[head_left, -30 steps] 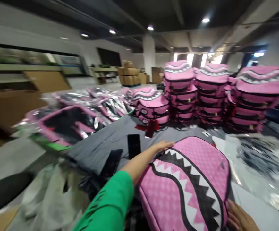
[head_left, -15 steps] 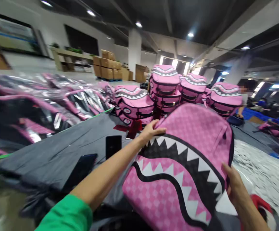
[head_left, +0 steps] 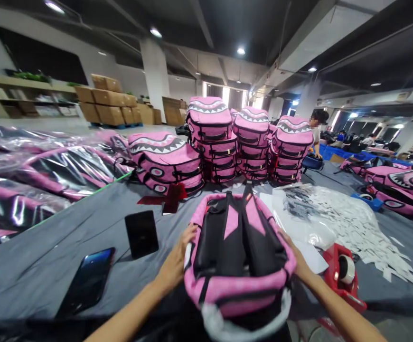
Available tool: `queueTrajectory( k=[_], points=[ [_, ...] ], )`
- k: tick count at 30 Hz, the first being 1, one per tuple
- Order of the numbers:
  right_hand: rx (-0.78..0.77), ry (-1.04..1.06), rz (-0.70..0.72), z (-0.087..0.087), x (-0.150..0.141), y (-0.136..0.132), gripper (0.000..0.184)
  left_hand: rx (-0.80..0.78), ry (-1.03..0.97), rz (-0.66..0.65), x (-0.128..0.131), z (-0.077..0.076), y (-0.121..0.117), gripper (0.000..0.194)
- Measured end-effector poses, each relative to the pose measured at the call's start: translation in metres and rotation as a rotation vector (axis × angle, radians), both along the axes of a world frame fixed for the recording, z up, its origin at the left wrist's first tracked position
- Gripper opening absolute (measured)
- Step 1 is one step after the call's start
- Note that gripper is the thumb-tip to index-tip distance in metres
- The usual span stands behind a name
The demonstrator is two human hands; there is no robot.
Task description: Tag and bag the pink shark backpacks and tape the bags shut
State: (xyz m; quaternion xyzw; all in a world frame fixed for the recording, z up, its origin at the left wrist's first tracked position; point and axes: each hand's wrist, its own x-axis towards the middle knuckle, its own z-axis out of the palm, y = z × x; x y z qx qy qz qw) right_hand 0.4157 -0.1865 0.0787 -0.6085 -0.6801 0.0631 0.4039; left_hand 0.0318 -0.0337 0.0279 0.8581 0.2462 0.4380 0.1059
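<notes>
A pink and black backpack (head_left: 242, 289) lies at the table's near edge, its shoulder straps and black back panel facing up. My left hand (head_left: 182, 249) grips its left side, the fingers partly hidden behind the pink edge. On the opposite side my right hand (head_left: 296, 251) holds the backpack too, with most of its fingers out of sight. A pale, wrapped loop (head_left: 249, 330) hangs at the end nearest me. To the right stands a red tape dispenser (head_left: 342, 273) with a white roll.
Pink shark-mouth backpacks (head_left: 211, 114) are stacked at the back. Plastic-wrapped bags (head_left: 67, 166) line the left. A phone (head_left: 89, 280) and a black flat device (head_left: 141, 233) lie on the grey cloth (head_left: 67, 242). White tags (head_left: 356, 223) are heaped right. A person (head_left: 316, 135) stands beyond.
The backpack has turned over from its shark-mouth front to its strap side and come lower, flatter. Both hands have moved to its two sides. The view has swung right.
</notes>
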Motion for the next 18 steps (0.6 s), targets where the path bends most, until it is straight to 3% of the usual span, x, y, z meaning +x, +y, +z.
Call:
queueTrajectory(
  k=[2, 3, 5, 7, 9, 12, 15, 18],
  points=[
    [-0.07, -0.052, 0.044, -0.038, -0.001, -0.016, 0.064, -0.008, 0.073, 0.055, -0.011, -0.045, -0.023, 0.061],
    [-0.096, -0.082, 0.059, -0.05, 0.003, -0.023, 0.066, -0.024, 0.103, 0.083, -0.017, -0.057, -0.032, 0.065],
    [-0.131, -0.154, 0.072, -0.058, 0.015, -0.034, 0.064, -0.079, 0.173, 0.13, -0.028, -0.062, -0.043, 0.069],
    [-0.129, -0.225, 0.059, -0.044, 0.029, -0.038, 0.051, -0.115, 0.275, 0.143, -0.036, -0.048, -0.045, 0.064],
    [-0.086, -0.285, 0.027, -0.018, 0.033, -0.033, 0.039, -0.097, 0.328, 0.173, -0.035, -0.025, -0.043, 0.052],
    [-0.044, -0.37, 0.011, 0.014, 0.004, -0.006, 0.043, -0.052, 0.263, 0.261, -0.004, 0.013, -0.041, 0.036],
    [-0.198, -0.509, 0.108, 0.014, -0.051, 0.023, 0.069, -0.052, 0.277, 0.194, 0.056, 0.045, -0.036, 0.042],
    [-0.358, -0.629, 0.247, -0.005, -0.092, 0.029, 0.071, -0.114, 0.418, 0.137, 0.11, 0.06, -0.017, 0.054]
  ],
)
